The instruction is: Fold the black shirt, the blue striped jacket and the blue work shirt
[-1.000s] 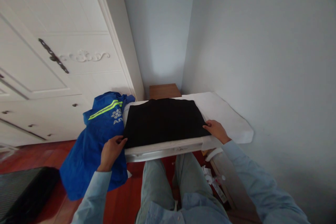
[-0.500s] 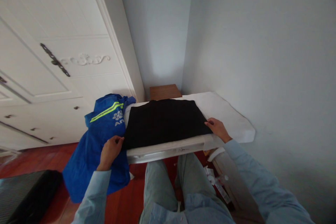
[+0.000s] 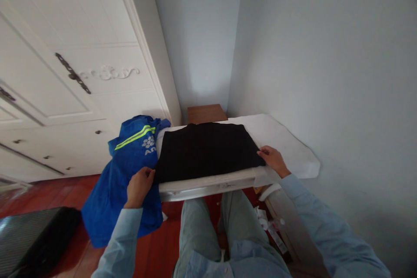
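Note:
A folded black garment [image 3: 205,150] lies flat on a white padded board [image 3: 286,145] in front of me. My left hand [image 3: 139,186] pinches the garment's near left corner, fingers closed on the cloth. My right hand [image 3: 273,160] holds its near right corner, fingers curled at the edge. A blue jacket with yellow-green stripes [image 3: 125,173] hangs off the board's left end, just beside my left hand.
White wardrobe doors with a dark handle [image 3: 73,74] stand on the left. A small brown wooden stand [image 3: 206,113] sits in the corner behind the board. A dark case [image 3: 29,243] lies on the red wood floor at lower left. Bare walls close off the right.
Both hands stay on the garment's near corners. The view has shifted slightly; the garment looks unmoved.

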A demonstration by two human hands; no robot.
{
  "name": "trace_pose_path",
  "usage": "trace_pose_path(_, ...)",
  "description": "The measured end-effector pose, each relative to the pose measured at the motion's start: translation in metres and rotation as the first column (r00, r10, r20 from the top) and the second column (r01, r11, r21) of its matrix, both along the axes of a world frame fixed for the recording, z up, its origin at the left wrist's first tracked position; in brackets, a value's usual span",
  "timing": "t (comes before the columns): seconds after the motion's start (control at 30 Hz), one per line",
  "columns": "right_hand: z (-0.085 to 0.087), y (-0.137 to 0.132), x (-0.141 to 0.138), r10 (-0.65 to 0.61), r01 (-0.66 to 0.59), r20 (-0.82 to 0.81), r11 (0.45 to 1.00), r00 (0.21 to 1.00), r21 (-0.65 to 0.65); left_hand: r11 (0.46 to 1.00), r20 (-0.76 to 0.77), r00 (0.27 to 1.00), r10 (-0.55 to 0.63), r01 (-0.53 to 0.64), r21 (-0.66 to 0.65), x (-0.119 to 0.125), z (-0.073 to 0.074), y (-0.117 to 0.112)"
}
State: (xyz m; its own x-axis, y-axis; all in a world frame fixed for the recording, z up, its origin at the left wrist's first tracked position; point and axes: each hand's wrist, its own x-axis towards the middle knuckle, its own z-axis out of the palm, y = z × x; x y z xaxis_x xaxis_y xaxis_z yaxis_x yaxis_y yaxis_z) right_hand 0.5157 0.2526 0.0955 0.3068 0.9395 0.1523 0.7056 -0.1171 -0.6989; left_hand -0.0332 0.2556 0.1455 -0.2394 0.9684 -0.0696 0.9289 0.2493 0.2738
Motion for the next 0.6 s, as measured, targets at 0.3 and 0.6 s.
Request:
trace_pose_path(0.3,-0.0067,-0.0013,0.0028,-0.026,0.030,0.180,0.999,0.983,-0.016,0.999,-0.115,0.993,-0.026,0.023,-0.033,0.0101,0.0008,-0.0039)
trace_pose_path(0.6,-0.0090,0.0069,0.0089,-0.007,0.013,0.064,0.996,0.998,-0.090,0.999,-0.011,0.999,-0.038,0.038,-0.035,0.0050,0.0006,-0.0028)
